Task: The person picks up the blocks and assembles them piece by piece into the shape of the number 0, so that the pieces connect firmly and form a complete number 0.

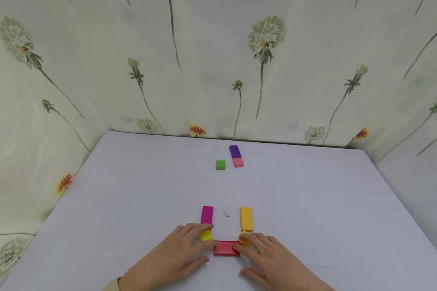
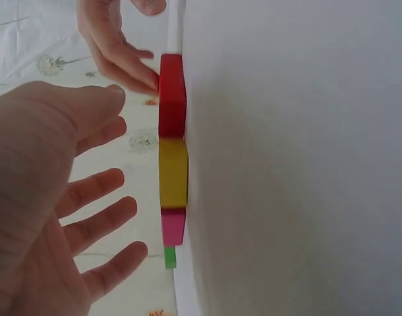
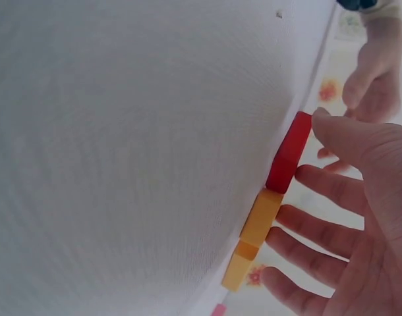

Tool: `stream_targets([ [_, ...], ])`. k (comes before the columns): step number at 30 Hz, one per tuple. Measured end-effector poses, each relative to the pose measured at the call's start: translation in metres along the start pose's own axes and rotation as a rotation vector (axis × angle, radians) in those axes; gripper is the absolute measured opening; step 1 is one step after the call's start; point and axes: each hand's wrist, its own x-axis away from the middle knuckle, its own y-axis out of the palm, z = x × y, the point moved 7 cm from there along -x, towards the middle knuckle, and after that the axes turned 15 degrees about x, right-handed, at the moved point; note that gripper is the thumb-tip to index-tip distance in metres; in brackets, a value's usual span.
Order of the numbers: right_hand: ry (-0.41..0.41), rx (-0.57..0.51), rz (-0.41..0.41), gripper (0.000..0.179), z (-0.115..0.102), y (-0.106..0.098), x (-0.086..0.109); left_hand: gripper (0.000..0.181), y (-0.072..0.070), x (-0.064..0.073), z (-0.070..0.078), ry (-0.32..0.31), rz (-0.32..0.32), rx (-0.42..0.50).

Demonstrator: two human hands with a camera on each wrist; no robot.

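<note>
Centrally in the head view's lower part, a person's two hands bend over a U-shaped arrangement of coloured blocks on a white counter (image 1: 138, 186). The left hand (image 1: 176, 254), left of the lower centre, has a wide grip, its fingers stretched over the yellow block (image 1: 205, 236) and toward the left end of the red block (image 1: 225, 249). The right hand (image 1: 273, 258), right of the lower centre, also has a wide grip, its fingers reaching over the small orange block (image 1: 244, 239) and the red block's right end. The red block lies crosswise at the base of the U. Above the yellow block lies the magenta block (image 1: 207, 214); above the small orange one, the long orange block (image 1: 246, 219). In the upper middle of the counter are the green block (image 1: 220, 165) and, just right of it, the purple block (image 1: 234, 151) with the pink block (image 1: 238, 162) touching its lower end. A dandelion-print cloth (image 1: 211, 52) fills the top.

In the left wrist view, the left hand's spread fingers occupy the left side, and the red, yellow, magenta and green blocks descend through the middle. A fingertip of the right hand touches the red block, upper centre.

In the right wrist view, the right hand's separated fingers enter from the right, beside the red and orange blocks that slant toward the lower centre.
</note>
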Motion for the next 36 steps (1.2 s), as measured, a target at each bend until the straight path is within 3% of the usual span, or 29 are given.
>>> stream_targets([
  [9, 0.022, -0.029, -0.089, 0.061, 0.001, 0.004, -0.001, 0.044, -0.019, -0.010, -0.026, -0.113, 0.054, 0.094],
  [15, 0.029, -0.031, -0.116, 0.063, 0.001, 0.006, -0.001, 0.043, -0.033, -0.018, -0.040, -0.087, 0.169, 0.138],
  [26, 0.031, -0.037, -0.118, 0.063, 0.001, 0.006, 0.000, 0.045, -0.050, -0.044, -0.069, -0.090, 0.288, 0.133],
  [31, 0.024, -0.022, -0.105, 0.061, 0.002, 0.005, 0.000, 0.041, -0.057, -0.058, -0.082, -0.087, 0.307, 0.152],
  [36, 0.022, -0.032, -0.088, 0.060, 0.003, 0.005, 0.000, 0.041, -0.057, -0.074, -0.095, -0.143, 0.284, 0.162],
])
